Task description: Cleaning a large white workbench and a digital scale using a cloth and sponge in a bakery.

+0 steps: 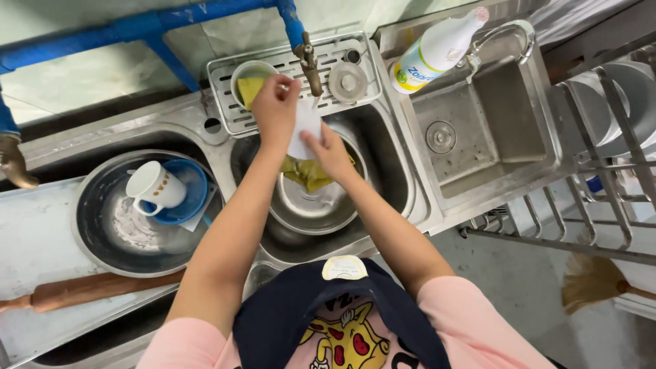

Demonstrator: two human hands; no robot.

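Note:
My left hand (pixel 275 102) grips the top of a white cup (pixel 305 128) over the middle sink, just under the brass tap (pixel 309 63). My right hand (pixel 331 152) presses a yellow-green scrub cloth (pixel 307 174) against the cup's lower side. Below them a steel bowl (pixel 314 205) sits in the sink basin (pixel 393 171). How much of the cup my hands cover I cannot tell.
A large steel pan (pixel 109 225) on the left holds a blue bowl (pixel 195 184) and a white mug (pixel 156 189). A wooden rolling pin (pixel 82 290) lies below it. A white bottle (pixel 437 49) lies by the right sink (pixel 492 109); a dish rack (pixel 601 137) holds plates.

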